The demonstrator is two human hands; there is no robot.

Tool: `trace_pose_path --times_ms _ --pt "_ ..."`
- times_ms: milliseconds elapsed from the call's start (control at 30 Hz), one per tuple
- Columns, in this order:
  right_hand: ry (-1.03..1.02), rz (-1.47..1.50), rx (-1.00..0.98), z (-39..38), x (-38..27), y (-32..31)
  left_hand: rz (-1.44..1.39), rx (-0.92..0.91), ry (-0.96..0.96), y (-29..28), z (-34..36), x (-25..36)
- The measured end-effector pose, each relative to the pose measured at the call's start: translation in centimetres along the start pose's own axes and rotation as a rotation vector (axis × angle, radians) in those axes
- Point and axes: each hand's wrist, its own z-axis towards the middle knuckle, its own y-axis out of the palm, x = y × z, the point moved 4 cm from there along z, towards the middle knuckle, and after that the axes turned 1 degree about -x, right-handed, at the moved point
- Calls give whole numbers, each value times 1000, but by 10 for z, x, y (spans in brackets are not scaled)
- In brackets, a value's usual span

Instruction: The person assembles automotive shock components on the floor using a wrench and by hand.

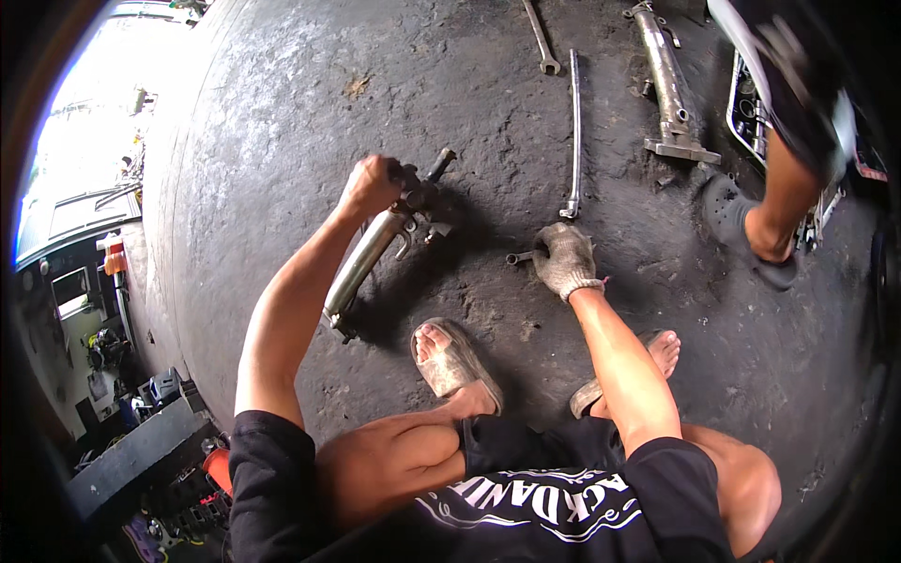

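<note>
A silvery tube-shaped engine part with a dark, bulky fitting at its upper end stands off to my left on the floor, leaning. My bare left hand is closed round that fitting, its fingertips partly hidden. In a knitted work glove, my right hand is curled over a small wrench. Only the wrench's ring end shows, pointing left; the glove covers the rest. Just beyond the glove lies a long steel bar with a socket-like near end.
An open-ended wrench lies at the far side. A second tube-shaped engine part with a flange rests at far right. Beside it a person's foot in a grey clog stands by a tool case. A bench is at left.
</note>
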Motion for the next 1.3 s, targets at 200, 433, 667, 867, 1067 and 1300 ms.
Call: trace_pose_path --times_ms 200,433,667,867,1067,1300 --pt "-24 5 -31 -1 7 5 -179 167 26 -45 21 52" --pt "-15 20 -84 0 3 4 -351 149 160 -52 33 112" --pt "-5 49 -84 -3 0 7 -321 53 140 -33 27 125" --pt "17 3 -80 -7 18 -5 -110 -65 272 30 16 144" --pt "-95 780 -42 12 -31 -3 -216 -228 316 79 -27 163" --pt "458 787 -561 38 40 -90 -80 -286 384 17 -69 104"
